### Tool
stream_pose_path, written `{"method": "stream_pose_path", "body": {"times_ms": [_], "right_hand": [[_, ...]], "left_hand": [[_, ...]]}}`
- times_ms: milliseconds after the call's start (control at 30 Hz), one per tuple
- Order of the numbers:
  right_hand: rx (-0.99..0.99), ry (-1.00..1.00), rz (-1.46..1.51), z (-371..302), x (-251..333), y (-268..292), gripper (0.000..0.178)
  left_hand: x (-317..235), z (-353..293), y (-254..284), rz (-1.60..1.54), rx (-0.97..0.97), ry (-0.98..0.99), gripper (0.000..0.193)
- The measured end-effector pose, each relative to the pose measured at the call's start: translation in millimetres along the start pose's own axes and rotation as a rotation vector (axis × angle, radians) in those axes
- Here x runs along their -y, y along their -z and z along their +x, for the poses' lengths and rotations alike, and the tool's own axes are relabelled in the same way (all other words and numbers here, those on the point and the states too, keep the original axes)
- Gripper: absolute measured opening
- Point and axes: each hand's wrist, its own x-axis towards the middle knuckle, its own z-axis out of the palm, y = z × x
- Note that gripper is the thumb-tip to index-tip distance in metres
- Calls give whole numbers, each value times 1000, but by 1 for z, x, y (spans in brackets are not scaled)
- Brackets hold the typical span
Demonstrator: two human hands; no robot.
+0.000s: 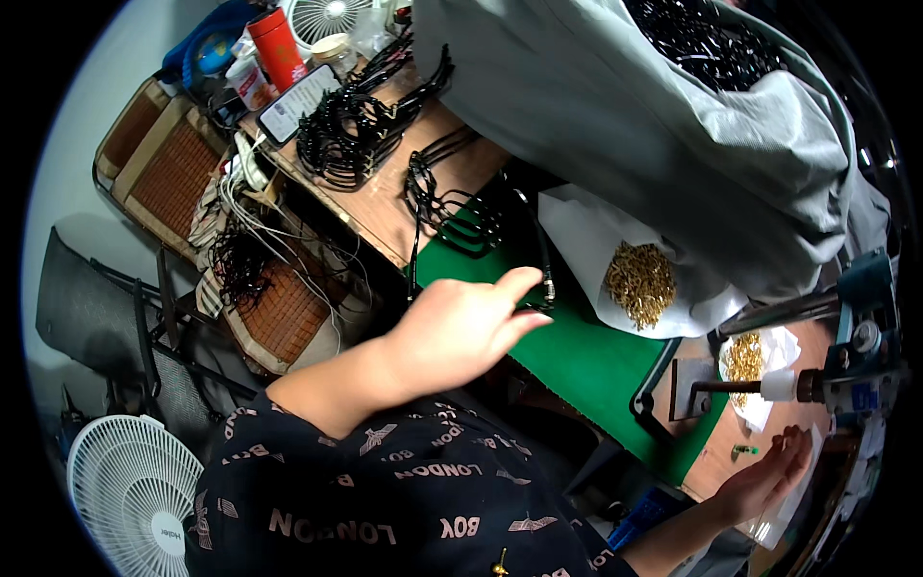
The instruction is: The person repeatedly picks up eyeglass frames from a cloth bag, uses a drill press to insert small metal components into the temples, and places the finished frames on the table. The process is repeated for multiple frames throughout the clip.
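My left hand (452,332) is over the green mat, closed on a black cord (546,264). The cord's small metal end shows by the fingertips; part of its length is hidden behind the hand. A tangle of black cords (452,216) lies just beyond, on the table's edge. At the lower right my right hand (764,481) is beside the bench press (817,385), its fingers stretched out, slightly bent and nothing visible in them. Near those fingers lies a small green and brass piece (745,449). Small gold metal parts (745,361) form a pile on white paper beside the press.
A larger heap of gold parts (641,284) sits on white paper on the green mat (577,375). A big grey cloth (615,106) holds many black pieces. Bundled cords (351,135), a phone (298,104) and a red bottle (276,48) occupy the far left; chairs and a fan (135,490) stand left.
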Motion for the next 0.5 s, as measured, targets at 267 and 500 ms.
{"method": "stream_pose_path", "body": {"times_ms": [267, 500], "right_hand": [[81, 67, 85, -11, 28, -13, 20], [-63, -77, 60, -39, 17, 21, 20]], "left_hand": [[103, 62, 14, 341, -294, -286, 49], [46, 172, 33, -52, -664, -628, 29]]}}
